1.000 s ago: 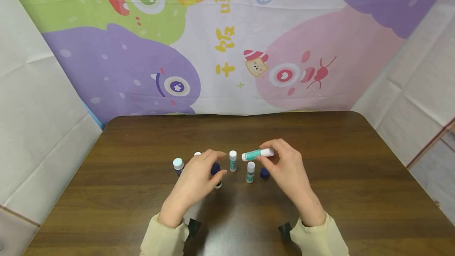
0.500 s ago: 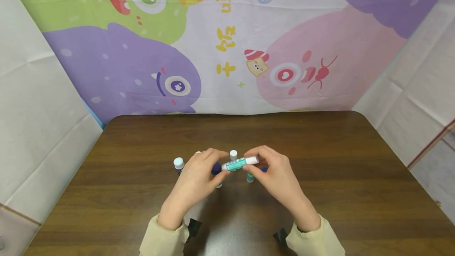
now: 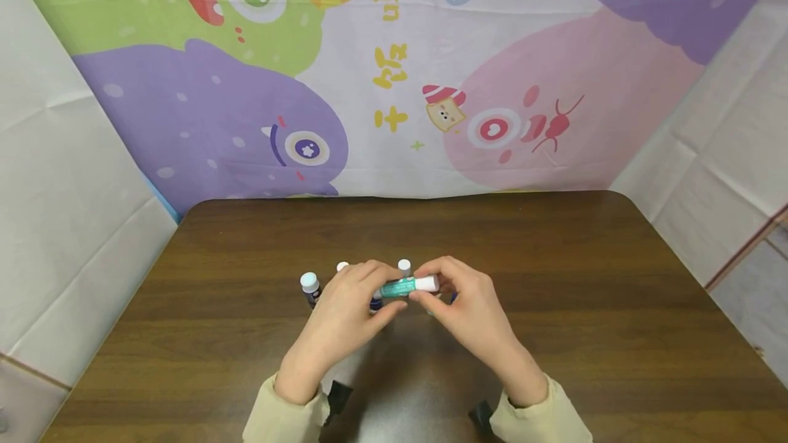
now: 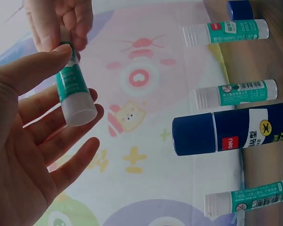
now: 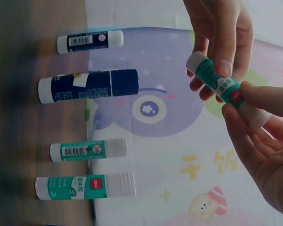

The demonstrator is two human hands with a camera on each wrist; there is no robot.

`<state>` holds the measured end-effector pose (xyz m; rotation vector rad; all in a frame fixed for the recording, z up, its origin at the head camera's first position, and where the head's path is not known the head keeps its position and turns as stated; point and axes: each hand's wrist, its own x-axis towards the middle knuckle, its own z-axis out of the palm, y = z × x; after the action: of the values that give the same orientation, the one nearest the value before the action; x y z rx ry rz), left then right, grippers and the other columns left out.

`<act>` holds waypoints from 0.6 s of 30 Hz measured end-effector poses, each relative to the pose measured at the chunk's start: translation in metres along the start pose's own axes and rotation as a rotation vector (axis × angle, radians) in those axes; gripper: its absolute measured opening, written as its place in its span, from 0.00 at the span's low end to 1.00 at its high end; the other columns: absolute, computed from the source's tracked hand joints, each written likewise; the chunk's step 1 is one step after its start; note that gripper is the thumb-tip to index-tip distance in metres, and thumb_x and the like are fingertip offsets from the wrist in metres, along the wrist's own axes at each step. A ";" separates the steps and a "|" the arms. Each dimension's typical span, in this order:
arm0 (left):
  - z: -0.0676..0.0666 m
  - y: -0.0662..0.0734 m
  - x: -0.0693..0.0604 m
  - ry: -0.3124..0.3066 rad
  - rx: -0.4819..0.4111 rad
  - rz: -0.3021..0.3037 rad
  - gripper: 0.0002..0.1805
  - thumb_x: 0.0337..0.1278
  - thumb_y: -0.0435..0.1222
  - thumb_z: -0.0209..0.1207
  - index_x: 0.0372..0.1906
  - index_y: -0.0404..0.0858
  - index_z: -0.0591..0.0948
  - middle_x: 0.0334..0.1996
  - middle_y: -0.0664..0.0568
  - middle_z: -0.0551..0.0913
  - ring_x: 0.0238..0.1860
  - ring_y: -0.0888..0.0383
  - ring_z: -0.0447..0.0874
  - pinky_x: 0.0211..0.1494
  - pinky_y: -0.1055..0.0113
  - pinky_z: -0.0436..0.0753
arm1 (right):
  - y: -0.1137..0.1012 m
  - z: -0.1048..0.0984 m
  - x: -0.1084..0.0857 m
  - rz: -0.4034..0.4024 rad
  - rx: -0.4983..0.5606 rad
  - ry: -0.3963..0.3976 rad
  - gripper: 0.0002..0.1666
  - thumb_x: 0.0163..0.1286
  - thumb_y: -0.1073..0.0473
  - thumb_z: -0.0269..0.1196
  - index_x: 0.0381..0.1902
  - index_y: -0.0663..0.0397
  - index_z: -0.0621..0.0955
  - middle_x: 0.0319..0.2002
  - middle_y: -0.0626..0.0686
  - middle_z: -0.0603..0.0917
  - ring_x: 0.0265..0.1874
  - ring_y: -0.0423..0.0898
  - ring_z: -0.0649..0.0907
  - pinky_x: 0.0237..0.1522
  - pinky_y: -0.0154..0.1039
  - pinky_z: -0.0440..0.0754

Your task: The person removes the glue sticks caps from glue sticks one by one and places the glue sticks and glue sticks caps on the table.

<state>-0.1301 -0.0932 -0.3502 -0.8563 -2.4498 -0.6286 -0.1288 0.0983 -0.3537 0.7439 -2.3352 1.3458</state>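
Observation:
Both hands hold one green-and-white glue stick (image 3: pixel 399 286) nearly level above the table. My left hand (image 3: pixel 345 306) pinches the green body near its white base, thumb on top and fingers beneath. At the other end, thumb and fingers of my right hand (image 3: pixel 470 303) pinch the white cap. The left wrist view shows the base of the held glue stick (image 4: pixel 71 84) facing the camera. Below the hands stand a large navy glue stick (image 5: pixel 92 86), a smaller navy one (image 5: pixel 89 41) and several green ones, such as the green glue stick (image 5: pixel 70 187); the hands partly hide them in the head view.
A loose dark blue cap (image 4: pixel 239 9) lies beside the green glue sticks. The brown wooden table (image 3: pixel 585 279) ends at a cartoon-printed cloth (image 3: pixel 394 163) behind, with pale panels at both sides.
My right hand has brought the glue stick left and down to my left hand. The left hand, earlier apart from it, now grips its base end.

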 end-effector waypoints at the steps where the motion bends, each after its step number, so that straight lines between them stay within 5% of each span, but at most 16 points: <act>1: 0.000 0.000 0.000 0.003 -0.001 -0.002 0.17 0.43 0.43 0.67 0.42 0.47 0.79 0.38 0.61 0.79 0.39 0.62 0.78 0.42 0.66 0.75 | 0.000 0.001 0.000 -0.001 0.002 0.002 0.13 0.52 0.59 0.69 0.36 0.50 0.79 0.34 0.43 0.80 0.29 0.36 0.79 0.30 0.32 0.80; 18: -0.001 -0.002 0.001 0.069 0.000 0.065 0.11 0.44 0.40 0.67 0.36 0.46 0.81 0.33 0.63 0.80 0.35 0.64 0.77 0.40 0.69 0.73 | -0.002 0.005 -0.001 -0.038 0.017 -0.008 0.12 0.52 0.58 0.69 0.35 0.50 0.79 0.31 0.42 0.80 0.27 0.35 0.77 0.30 0.35 0.80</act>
<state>-0.1318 -0.0953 -0.3493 -0.8958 -2.3502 -0.6245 -0.1272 0.0931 -0.3556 0.7966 -2.3070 1.3499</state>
